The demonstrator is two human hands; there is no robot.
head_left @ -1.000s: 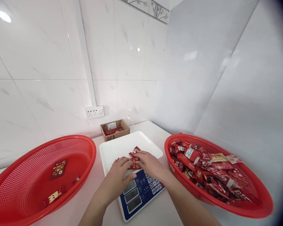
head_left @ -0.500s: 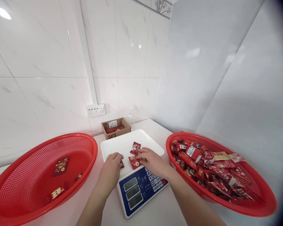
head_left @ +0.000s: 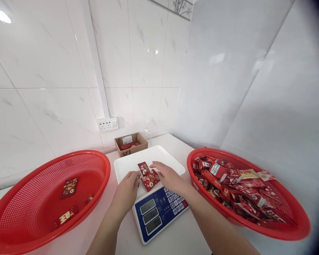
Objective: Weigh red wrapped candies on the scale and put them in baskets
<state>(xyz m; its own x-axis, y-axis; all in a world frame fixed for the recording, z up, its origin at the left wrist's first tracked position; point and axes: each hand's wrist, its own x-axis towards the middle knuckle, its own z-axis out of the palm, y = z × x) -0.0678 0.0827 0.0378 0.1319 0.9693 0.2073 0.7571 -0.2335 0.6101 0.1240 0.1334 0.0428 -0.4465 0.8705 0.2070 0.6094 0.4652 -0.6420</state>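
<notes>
A white tray scale (head_left: 154, 156) stands in front of me with small red snack packets on its pan. One packet with white flower prints (head_left: 149, 180) lies at the pan's front, and a smaller red packet (head_left: 143, 168) lies against its back edge. My left hand (head_left: 127, 191) is at their left, thumb and fingers curled in around a red packet that is mostly hidden; a bit of it shows at the fingertips. On the right, my right hand (head_left: 168, 177) has its fingers stretched out beside the flowered packet, holding nothing I can see.
On the left stands a red plastic basket (head_left: 95, 156) with a few packets in it. Another red basket (head_left: 299, 226) at the right holds a heap of red packets. Behind the scale, near the tiled wall, sits a small cardboard box (head_left: 134, 150) with red packets inside.
The packets on the pan have shifted left, closer to my left hand. My right hand has moved slightly left and its fingers have come off the packets they were covering.
</notes>
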